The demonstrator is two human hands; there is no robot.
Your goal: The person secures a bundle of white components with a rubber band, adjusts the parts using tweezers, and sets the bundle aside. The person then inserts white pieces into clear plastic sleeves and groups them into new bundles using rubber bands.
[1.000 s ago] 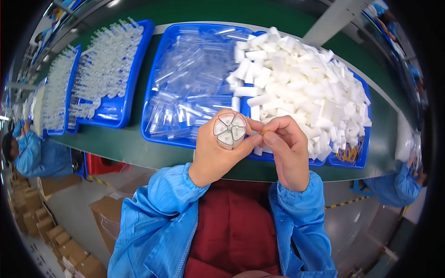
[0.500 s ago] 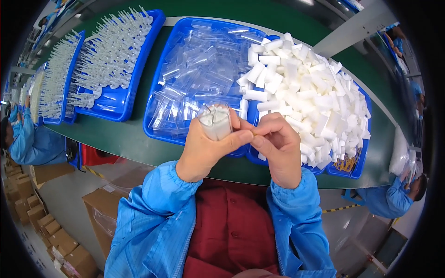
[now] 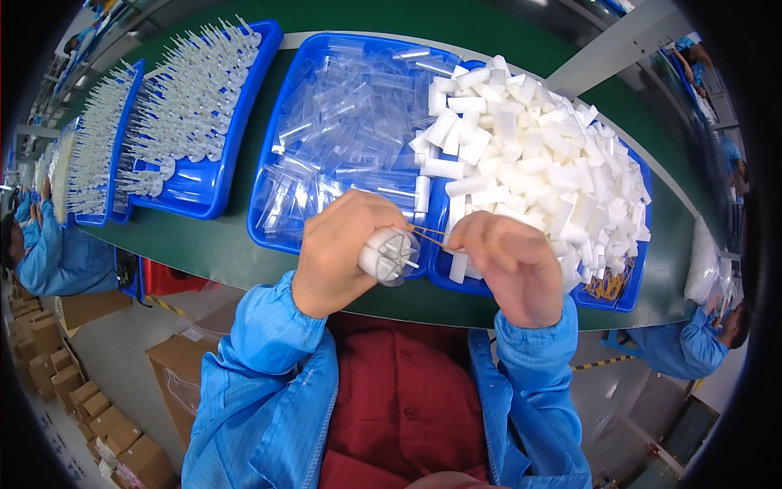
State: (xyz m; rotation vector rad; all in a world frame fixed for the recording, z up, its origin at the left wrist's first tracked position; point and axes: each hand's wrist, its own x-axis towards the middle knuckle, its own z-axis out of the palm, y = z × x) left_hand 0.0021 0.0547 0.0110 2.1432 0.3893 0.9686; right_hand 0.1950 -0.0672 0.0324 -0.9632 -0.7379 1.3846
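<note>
My left hand (image 3: pixel 334 254) is wrapped round a bundle of white pieces (image 3: pixel 389 256) in a clear wrapping, its segmented round end turned toward me. A thin tan rubber band (image 3: pixel 429 234) stretches from beside the bundle's top to my right hand (image 3: pixel 515 262), whose closed fingers pull on it. Where the band loops on the left, my fingers partly hide it. Beyond my hands, a blue tray holds clear plastic sleeves (image 3: pixel 350 122). White foam-like pieces (image 3: pixel 546 171) are heaped to its right, just past my right hand.
More tan rubber bands (image 3: pixel 607 286) lie in a blue tray at the right. At the left, blue trays (image 3: pixel 232 175) hold many white stemmed parts (image 3: pixel 191 98). All stand on a green table (image 3: pixel 244 259). Co-workers in blue sit at both sides; a grey post (image 3: pixel 615 49) rises behind.
The bundle has tipped so its end faces me, and my left hand has turned over it. My right hand has drawn away to the right, stretching the rubber band.
</note>
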